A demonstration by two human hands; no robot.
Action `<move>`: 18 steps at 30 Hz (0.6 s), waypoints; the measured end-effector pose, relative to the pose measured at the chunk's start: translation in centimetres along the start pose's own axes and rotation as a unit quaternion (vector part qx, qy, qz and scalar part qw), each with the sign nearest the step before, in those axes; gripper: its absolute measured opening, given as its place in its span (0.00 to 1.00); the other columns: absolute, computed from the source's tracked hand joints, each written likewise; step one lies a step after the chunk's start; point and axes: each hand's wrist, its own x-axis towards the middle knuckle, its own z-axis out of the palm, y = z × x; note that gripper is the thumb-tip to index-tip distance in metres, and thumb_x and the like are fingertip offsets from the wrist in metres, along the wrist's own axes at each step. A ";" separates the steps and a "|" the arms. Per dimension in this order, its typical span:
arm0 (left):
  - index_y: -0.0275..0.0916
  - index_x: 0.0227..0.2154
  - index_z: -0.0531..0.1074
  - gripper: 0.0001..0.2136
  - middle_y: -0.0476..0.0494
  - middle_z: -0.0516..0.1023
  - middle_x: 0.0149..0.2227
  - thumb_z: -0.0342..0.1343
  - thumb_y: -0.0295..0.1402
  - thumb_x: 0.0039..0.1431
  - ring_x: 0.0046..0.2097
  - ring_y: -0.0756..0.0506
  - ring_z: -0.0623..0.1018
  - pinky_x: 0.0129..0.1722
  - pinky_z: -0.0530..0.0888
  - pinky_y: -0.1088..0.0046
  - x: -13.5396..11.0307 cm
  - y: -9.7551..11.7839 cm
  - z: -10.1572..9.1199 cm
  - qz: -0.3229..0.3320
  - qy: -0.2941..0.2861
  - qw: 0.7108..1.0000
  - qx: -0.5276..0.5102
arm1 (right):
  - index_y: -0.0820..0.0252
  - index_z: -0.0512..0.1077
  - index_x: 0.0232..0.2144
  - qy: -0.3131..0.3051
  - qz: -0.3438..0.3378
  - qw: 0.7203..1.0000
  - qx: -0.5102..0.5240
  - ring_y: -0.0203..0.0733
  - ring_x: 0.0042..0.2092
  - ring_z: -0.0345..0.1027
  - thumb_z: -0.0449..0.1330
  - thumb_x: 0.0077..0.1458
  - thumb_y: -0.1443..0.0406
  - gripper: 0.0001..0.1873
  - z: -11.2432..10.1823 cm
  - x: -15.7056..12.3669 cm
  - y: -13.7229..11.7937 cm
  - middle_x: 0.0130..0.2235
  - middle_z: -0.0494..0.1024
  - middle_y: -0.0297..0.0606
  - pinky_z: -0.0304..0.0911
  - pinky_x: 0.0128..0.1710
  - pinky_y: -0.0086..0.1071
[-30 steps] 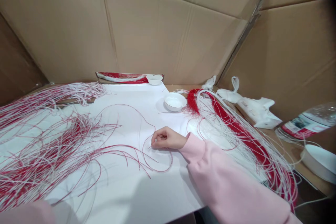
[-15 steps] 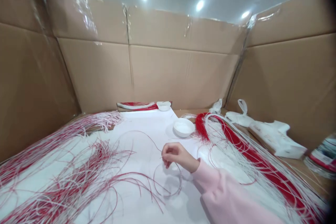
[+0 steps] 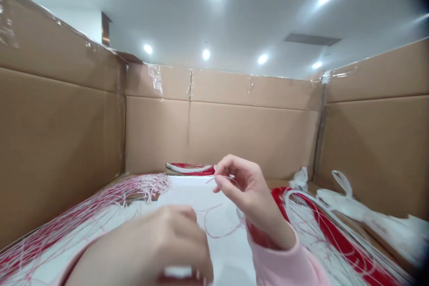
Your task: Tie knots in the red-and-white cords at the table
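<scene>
Between the thumb and fingertips of my right hand (image 3: 250, 190) is a thin red cord (image 3: 221, 236). Its short end sticks out to the left of the fingertips, and a loop of it hangs down in front of the white sheet (image 3: 191, 185). My left hand (image 3: 167, 241) is low in the foreground, close to the camera and left of the loop. It is blurred and its fingers bend downward, so whether it grips anything cannot be made out. A white patch shows in a gap beneath its fingers.
Bundles of red and white cords (image 3: 134, 190) lie along the left. On the right lie a red bundle (image 3: 338, 237) with white strands and white plastic bags (image 3: 348, 201). More cords (image 3: 191, 169) sit at the back. Cardboard walls (image 3: 254, 138) enclose the table on three sides.
The view has tilted up. My right hand has come nearer with the cord still pinched. My left hand has entered at the lower left. The white bowl is hidden now.
</scene>
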 end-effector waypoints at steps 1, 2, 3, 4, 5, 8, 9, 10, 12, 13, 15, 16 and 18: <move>0.39 0.25 0.71 0.05 0.47 0.74 0.24 0.51 0.30 0.52 0.27 0.51 0.72 0.32 0.69 0.78 1.3 -0.4 -1.1 -0.008 -0.014 1.000 0.011 | 0.61 0.63 0.24 0.025 -0.020 0.999 -0.027 0.31 0.26 0.62 0.54 0.49 0.67 0.04 0.0 -0.1 -0.3 0.23 0.65 0.31 0.62 0.26 0.24; 0.38 0.25 0.71 0.05 0.48 0.74 0.24 0.51 0.29 0.52 0.27 0.52 0.72 0.31 0.68 0.79 2.4 -0.8 -2.0 -0.018 0.043 0.999 0.015 | 0.61 0.63 0.24 0.045 -0.030 0.997 -0.050 0.31 0.27 0.63 0.53 0.49 0.68 0.04 0.1 -0.3 -0.5 0.24 0.65 0.31 0.63 0.27 0.25; 0.37 0.26 0.71 0.05 0.48 0.74 0.24 0.51 0.29 0.52 0.27 0.52 0.72 0.30 0.68 0.79 3.3 -1.4 -2.5 -0.033 0.105 0.994 0.016 | 0.60 0.64 0.24 0.063 -0.041 0.995 -0.066 0.32 0.28 0.64 0.53 0.50 0.68 0.04 0.2 -0.4 -0.6 0.25 0.66 0.32 0.63 0.28 0.25; 0.36 0.26 0.71 0.05 0.48 0.74 0.25 0.51 0.29 0.51 0.27 0.52 0.72 0.30 0.68 0.78 4.0 -1.9 -2.8 -0.050 0.153 0.987 0.009 | 0.59 0.64 0.25 0.077 -0.049 0.993 -0.079 0.33 0.30 0.65 0.53 0.50 0.68 0.03 0.3 -0.6 -0.5 0.26 0.68 0.32 0.64 0.30 0.25; 0.35 0.26 0.71 0.05 0.47 0.74 0.25 0.51 0.29 0.51 0.29 0.51 0.73 0.31 0.69 0.78 4.4 -2.5 -2.8 -0.060 0.194 0.979 -0.006 | 0.59 0.64 0.25 0.089 -0.059 0.990 -0.091 0.34 0.32 0.66 0.53 0.49 0.69 0.02 0.4 -0.7 -0.4 0.29 0.69 0.34 0.65 0.32 0.26; 0.34 0.26 0.71 0.05 0.45 0.75 0.27 0.53 0.29 0.50 0.31 0.49 0.74 0.33 0.70 0.75 4.9 -3.8 -2.0 -0.060 0.248 0.964 -0.074 | 0.58 0.64 0.26 0.103 -0.082 0.984 -0.116 0.37 0.37 0.67 0.54 0.48 0.71 0.03 0.7 -0.9 0.1 0.35 0.71 0.36 0.67 0.36 0.29; 0.34 0.27 0.72 0.04 0.44 0.75 0.28 0.53 0.29 0.50 0.31 0.49 0.74 0.33 0.70 0.74 4.9 -4.0 -1.7 -0.058 0.258 0.960 -0.090 | 0.58 0.64 0.26 0.100 -0.084 0.984 -0.118 0.38 0.37 0.67 0.54 0.47 0.71 0.03 0.8 -0.9 0.3 0.36 0.71 0.37 0.67 0.36 0.30; 0.34 0.27 0.72 0.04 0.44 0.75 0.28 0.54 0.29 0.50 0.31 0.49 0.74 0.33 0.71 0.74 4.8 -4.1 -1.5 -0.056 0.265 0.957 -0.101 | 0.59 0.63 0.26 0.094 -0.086 0.985 -0.117 0.38 0.37 0.67 0.54 0.47 0.71 0.04 0.9 -0.9 0.3 0.36 0.71 0.38 0.67 0.37 0.31; 0.34 0.27 0.72 0.04 0.44 0.76 0.27 0.54 0.29 0.49 0.31 0.48 0.74 0.32 0.71 0.73 4.7 -4.0 -1.3 -0.057 0.273 0.954 -0.112 | 0.59 0.63 0.26 0.082 -0.088 0.987 -0.109 0.38 0.38 0.67 0.53 0.47 0.72 0.04 1.0 -0.9 0.4 0.37 0.71 0.39 0.68 0.37 0.32; 0.34 0.27 0.72 0.04 0.44 0.76 0.27 0.54 0.29 0.49 0.30 0.48 0.74 0.32 0.71 0.73 4.7 -3.9 -1.3 -0.057 0.275 0.953 -0.116 | 0.59 0.63 0.26 0.081 -0.090 0.987 -0.107 0.38 0.38 0.67 0.53 0.47 0.72 0.04 1.1 -0.9 0.4 0.37 0.71 0.39 0.68 0.37 0.32; 0.34 0.27 0.72 0.04 0.44 0.76 0.27 0.55 0.28 0.48 0.30 0.48 0.74 0.32 0.71 0.73 4.6 -3.7 -1.3 -0.056 0.277 0.952 -0.122 | 0.59 0.63 0.26 0.086 -0.096 0.986 -0.106 0.38 0.37 0.68 0.53 0.46 0.73 0.05 1.3 -0.9 0.4 0.37 0.72 0.39 0.68 0.36 0.31; 0.34 0.27 0.72 0.03 0.44 0.76 0.27 0.55 0.28 0.48 0.30 0.48 0.74 0.33 0.71 0.74 4.6 -3.6 -1.3 -0.054 0.277 0.951 -0.126 | 0.59 0.63 0.26 0.091 -0.099 0.985 -0.107 0.38 0.37 0.68 0.53 0.46 0.74 0.06 1.3 -0.9 0.4 0.36 0.72 0.38 0.68 0.36 0.31; 0.34 0.27 0.72 0.03 0.45 0.75 0.26 0.55 0.27 0.48 0.30 0.49 0.74 0.33 0.71 0.74 4.6 -3.4 -1.3 -0.050 0.276 0.950 -0.134 | 0.59 0.64 0.26 0.102 -0.109 0.983 -0.108 0.38 0.37 0.68 0.54 0.45 0.74 0.06 1.5 -1.0 0.3 0.36 0.72 0.38 0.69 0.35 0.31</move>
